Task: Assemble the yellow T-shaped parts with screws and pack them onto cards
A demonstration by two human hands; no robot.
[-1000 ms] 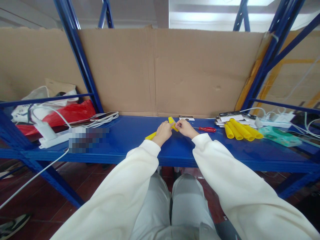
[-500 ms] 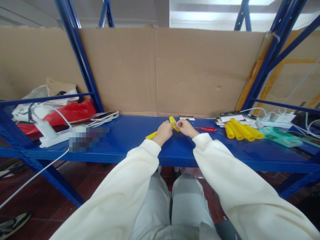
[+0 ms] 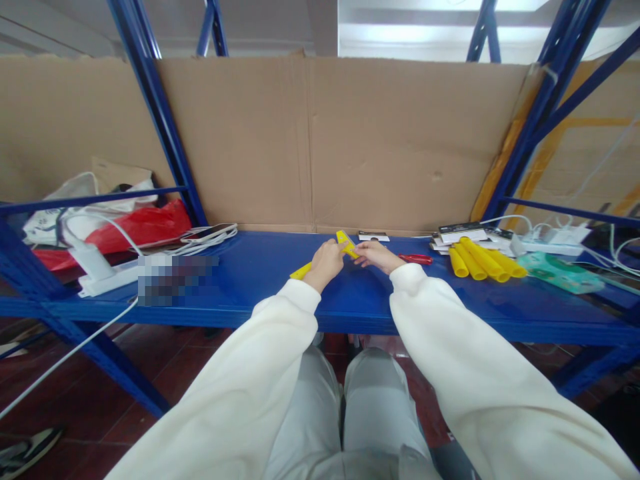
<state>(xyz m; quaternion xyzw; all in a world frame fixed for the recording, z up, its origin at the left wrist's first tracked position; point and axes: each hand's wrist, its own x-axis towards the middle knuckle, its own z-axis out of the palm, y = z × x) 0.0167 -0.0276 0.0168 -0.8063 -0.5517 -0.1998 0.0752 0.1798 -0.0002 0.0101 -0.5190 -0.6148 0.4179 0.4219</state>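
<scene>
My left hand (image 3: 326, 261) is closed around a yellow plastic tool (image 3: 344, 240) with a flat, angled head. Its handle end sticks out below the left palm, toward the lower left. At the head of this tool, the fingers of my right hand (image 3: 373, 255) pinch its lower right edge. Any small part between the fingertips is too small to make out. Just right of my right hand lies a red-handled screwdriver (image 3: 416, 259), its shaft hidden behind the hand. A small black and white card (image 3: 374, 236) lies behind my hands.
Several yellow tubes (image 3: 483, 260) lie on the right of the blue shelf (image 3: 260, 287), by small boxes (image 3: 463, 232) and a green plastic packet (image 3: 563, 272). A white power strip (image 3: 115, 273) and cables are at left. Cardboard (image 3: 240, 140) walls the back.
My right hand has turned flatter and shifted slightly, its fingers now under the head's right edge. It covers the screwdriver's shaft. The yellow tool's head has tilted a little more to the left.
</scene>
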